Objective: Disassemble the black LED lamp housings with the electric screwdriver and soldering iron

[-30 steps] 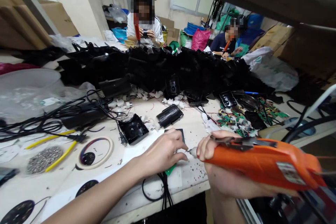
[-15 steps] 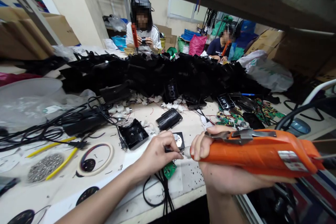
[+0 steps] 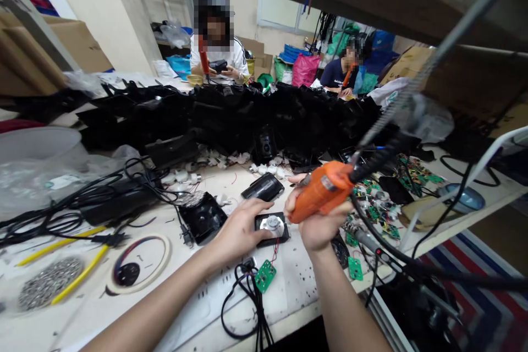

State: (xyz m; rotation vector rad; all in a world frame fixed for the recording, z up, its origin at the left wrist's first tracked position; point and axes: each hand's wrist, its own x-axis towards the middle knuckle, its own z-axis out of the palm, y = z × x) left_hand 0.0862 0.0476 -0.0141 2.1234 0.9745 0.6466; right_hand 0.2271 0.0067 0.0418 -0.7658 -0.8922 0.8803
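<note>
Ok so, near edge of the desk first: there's a bundle of black cables w/ a green circuit board right beside it, and thin red wires run from the board up to the black housing w/ a round metal piece on its white plate. Housing lies flat on the desk btw the two hands. Left hand has its grip on the housing's left end, thumb and fingers spread at the edge. Right hand is wrapped around the orange driver, grip closed on the body, held tilted just beside the housing; can't see the bit, so idk if it touches anything. IMO for clean driver work: pin the housing flat, keep the left fingertips out of the bit's path, bring the driver square to the screw head, go easy on pressure (plastic prob strips or cracks fast), and don't tug those wires, they look fragile. Off to the left is a tape roll and a pile of screws. Further back, an open black shell and a closed-looking one, then a big heap of black parts, w/ two co-workers across from it, one in a white shirt, one in a dark shirt.
</note>
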